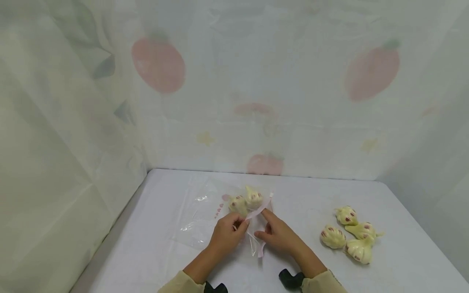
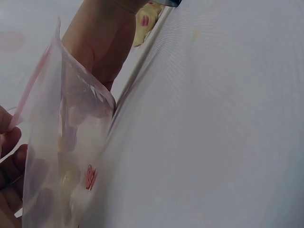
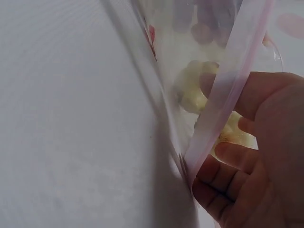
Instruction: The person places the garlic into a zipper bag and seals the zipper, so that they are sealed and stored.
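In the head view a clear zip bag [image 1: 198,215] with a pink zip strip [image 1: 261,208] lies on the table, two garlic bulbs [image 1: 238,204] showing through its plastic. My left hand [image 1: 228,234] pinches the pink edge of the bag's mouth between thumb and fingers. At the mouth's right side is my right hand [image 1: 278,234], thumb and index finger spread apart. The right wrist view shows one fingertip of it through the translucent strip [image 3: 232,80], with its other fingers loosely bent along the strip. Pale garlic [image 3: 190,88] is visible beyond.
Several garlic bulbs [image 1: 360,230] lie grouped on the right of the white table [image 1: 146,244]. Black wrist pieces [image 1: 291,280] sit by both sleeves. Printed fabric [image 1: 286,81] hangs behind the table and along its sides.
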Action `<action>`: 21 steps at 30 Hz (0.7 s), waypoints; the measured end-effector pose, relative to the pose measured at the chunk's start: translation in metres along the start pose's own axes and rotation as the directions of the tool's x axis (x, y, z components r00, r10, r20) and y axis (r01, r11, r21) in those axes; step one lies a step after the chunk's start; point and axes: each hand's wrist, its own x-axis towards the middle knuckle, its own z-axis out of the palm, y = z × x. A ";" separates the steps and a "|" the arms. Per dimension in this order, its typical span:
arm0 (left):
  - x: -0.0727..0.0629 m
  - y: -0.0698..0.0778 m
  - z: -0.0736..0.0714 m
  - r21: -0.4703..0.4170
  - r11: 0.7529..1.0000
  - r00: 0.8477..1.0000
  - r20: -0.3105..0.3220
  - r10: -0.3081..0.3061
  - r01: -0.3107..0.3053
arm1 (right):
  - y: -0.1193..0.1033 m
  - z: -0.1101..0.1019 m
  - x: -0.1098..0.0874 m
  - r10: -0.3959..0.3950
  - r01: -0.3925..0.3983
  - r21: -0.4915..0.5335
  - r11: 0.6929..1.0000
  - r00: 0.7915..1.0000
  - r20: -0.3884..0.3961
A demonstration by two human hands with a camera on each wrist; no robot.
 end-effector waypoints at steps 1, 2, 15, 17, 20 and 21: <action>0.000 0.000 0.000 -0.011 1.000 1.000 0.003 -0.001 0.001 | 0.000 0.000 0.000 -0.014 0.014 -0.007 1.000 1.000 -0.015; 0.000 0.000 -0.001 -0.017 1.000 1.000 0.004 0.001 -0.001 | 0.000 0.001 0.000 -0.032 0.031 -0.015 0.999 0.999 -0.031; 0.002 0.008 -0.003 0.054 0.954 0.955 0.034 0.294 -0.296 | -0.005 0.005 0.001 -0.205 0.199 -0.054 0.979 0.969 -0.139; 0.002 0.009 -0.003 0.046 0.945 0.945 0.058 0.320 -0.323 | -0.006 0.005 0.001 -0.207 0.202 -0.058 0.978 0.973 -0.105; 0.001 0.011 -0.003 0.047 0.942 0.942 0.079 0.328 -0.332 | -0.008 0.005 0.002 -0.151 0.149 -0.035 0.988 0.986 -0.064; 0.001 0.011 -0.003 0.051 0.942 0.942 0.080 0.327 -0.332 | -0.009 0.005 0.002 -0.117 0.116 -0.015 0.993 0.991 -0.058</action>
